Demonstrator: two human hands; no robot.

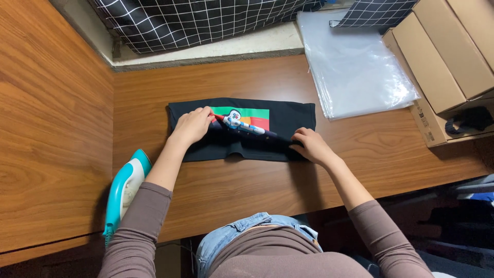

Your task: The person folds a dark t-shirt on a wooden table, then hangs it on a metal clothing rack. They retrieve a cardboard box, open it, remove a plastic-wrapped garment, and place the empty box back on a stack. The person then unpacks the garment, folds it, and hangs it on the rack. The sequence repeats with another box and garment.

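Observation:
A black T-shirt (288,116) with a colourful green, orange and red print lies folded into a wide strip on the wooden table (231,180). My left hand (193,125) rests on its left part, fingers curled over a folded edge near the print. My right hand (310,144) presses on the lower right part of the shirt, fingers gripping the fabric fold there. Both sleeves of my brown top reach in from the bottom of the view.
A teal and white iron (123,188) stands by the wooden side panel at the left. A stack of clear plastic bags (355,67) lies at the back right, beside cardboard boxes (447,56). Black checked fabric (195,20) lies beyond the table's far edge.

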